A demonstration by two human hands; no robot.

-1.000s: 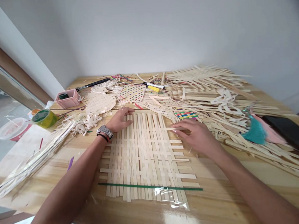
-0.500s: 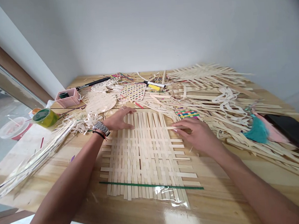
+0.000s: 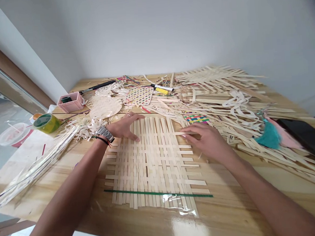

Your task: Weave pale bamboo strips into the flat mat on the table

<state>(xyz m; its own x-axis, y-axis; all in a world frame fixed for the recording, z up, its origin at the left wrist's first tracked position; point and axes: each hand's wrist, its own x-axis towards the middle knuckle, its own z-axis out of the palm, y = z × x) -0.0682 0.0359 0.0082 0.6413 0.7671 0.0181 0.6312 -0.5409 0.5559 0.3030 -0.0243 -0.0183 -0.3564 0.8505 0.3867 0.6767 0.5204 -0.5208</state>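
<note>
A woven mat of pale bamboo strips (image 3: 149, 164) lies flat on the wooden table (image 3: 232, 206), with loose strip ends sticking out along its sides. My left hand (image 3: 124, 127) rests spread on the mat's top left corner, holding nothing, with a metal wristwatch (image 3: 105, 134) on its wrist. At the mat's top right, my right hand (image 3: 204, 140) pinches a single bamboo strip (image 3: 183, 133) that lies crosswise over the mat. A thin green strip (image 3: 158, 193) crosses the mat's lower part, above a piece of clear plastic film (image 3: 180, 206).
Heaped bamboo strips (image 3: 234, 106) cover the table's right side, near a small multicoloured woven square (image 3: 196, 118) and a teal tassel (image 3: 269, 136). Further left stand a pink box (image 3: 70, 103), a roll of green tape (image 3: 47, 123) and a round woven piece (image 3: 105, 107).
The view has tilted slightly, so the table sits a little higher in the picture. My left wrist has shifted left, while my right hand keeps its hold on the strip.
</note>
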